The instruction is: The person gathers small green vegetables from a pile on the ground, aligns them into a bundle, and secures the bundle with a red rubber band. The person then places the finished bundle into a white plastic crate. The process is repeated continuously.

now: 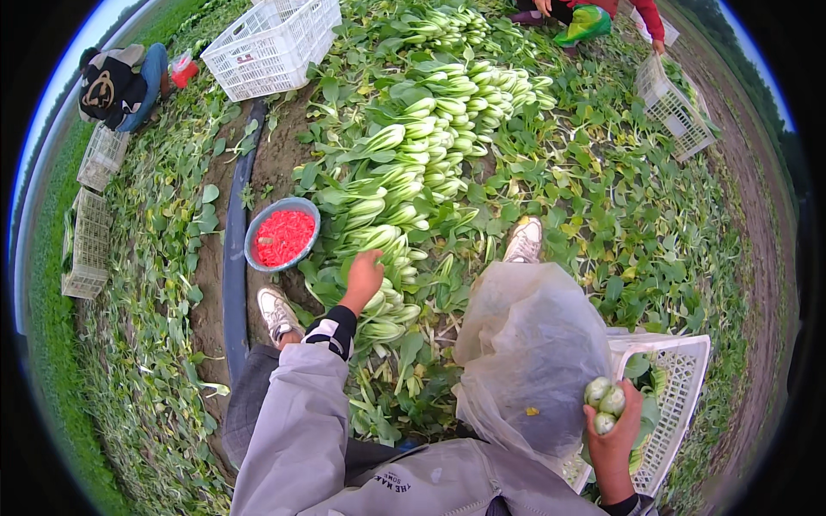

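Note:
A long row of cut bok choy (422,146) lies on the ground in front of me, pale stems to the right, leaves to the left. At the row's near end, my left hand (365,277) is down among the heads, fingers curled over a bok choy; its fingertips are partly hidden. On the right, my right hand (615,443) grips a small bunch of bok choy (605,401), stem ends up. That bunch is at the inner side of a white plastic crate (688,378), which has more leafy greens in it.
Left of the row stands a blue-grey bowl (250,244) of red ties, beside a dark hose (234,284). Clear plastic sheeting (529,344) covers my right leg. A white crate (275,60) sits at the back. Co-workers crouch far left (120,86) and far right (632,10) near other crates.

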Available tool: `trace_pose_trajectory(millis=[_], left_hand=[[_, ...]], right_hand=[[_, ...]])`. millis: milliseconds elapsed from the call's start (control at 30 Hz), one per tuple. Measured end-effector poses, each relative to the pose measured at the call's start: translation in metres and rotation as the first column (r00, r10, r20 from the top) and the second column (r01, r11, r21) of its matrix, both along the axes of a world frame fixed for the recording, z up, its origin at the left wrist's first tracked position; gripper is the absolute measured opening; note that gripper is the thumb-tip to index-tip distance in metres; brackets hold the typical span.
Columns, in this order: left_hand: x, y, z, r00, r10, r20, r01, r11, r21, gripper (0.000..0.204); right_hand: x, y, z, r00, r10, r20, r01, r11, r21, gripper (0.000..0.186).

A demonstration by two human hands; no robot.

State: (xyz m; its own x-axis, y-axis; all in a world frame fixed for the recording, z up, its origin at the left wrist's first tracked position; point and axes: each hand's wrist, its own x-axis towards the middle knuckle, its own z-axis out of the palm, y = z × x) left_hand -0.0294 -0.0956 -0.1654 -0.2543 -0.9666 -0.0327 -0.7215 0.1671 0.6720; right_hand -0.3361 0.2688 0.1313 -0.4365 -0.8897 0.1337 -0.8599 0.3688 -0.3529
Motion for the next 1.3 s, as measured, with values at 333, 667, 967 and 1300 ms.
trace_pose_trajectory(millis=[333, 667, 967, 1300], left_hand=[[-0.025, -0.073, -0.023, 0.867, -0.172, 0.468, 0.228, 0.971, -0.066, 0.055], [-0.047, 0.012, 0.168, 0.354, 0.201, -0.913, 0.584, 0.716, 0.384, 0.052], [-0.168, 0.250, 0.239, 0.373, 0.088, -0.924, 0.849, 0.370, 0.378, 0.051], [-0.170, 0.269, 0.243, 0.469, -0.117, -0.875, 0.752, 0.573, 0.326, 0.072]], right_hand=[[0.003, -0.007, -0.001, 0.997, -0.009, -0.072, 0.013, 0.999, 0.048, 0.076], [0.000, 0.005, 0.009, 1.000, -0.013, 0.019, 0.012, 1.000, 0.018, 0.087], [-0.007, 0.001, 0.034, 0.979, -0.009, 0.203, -0.005, 0.998, 0.066, 0.074], [-0.002, -0.003, 0.035, 0.951, 0.054, 0.305, -0.056, 0.998, -0.001, 0.067]])
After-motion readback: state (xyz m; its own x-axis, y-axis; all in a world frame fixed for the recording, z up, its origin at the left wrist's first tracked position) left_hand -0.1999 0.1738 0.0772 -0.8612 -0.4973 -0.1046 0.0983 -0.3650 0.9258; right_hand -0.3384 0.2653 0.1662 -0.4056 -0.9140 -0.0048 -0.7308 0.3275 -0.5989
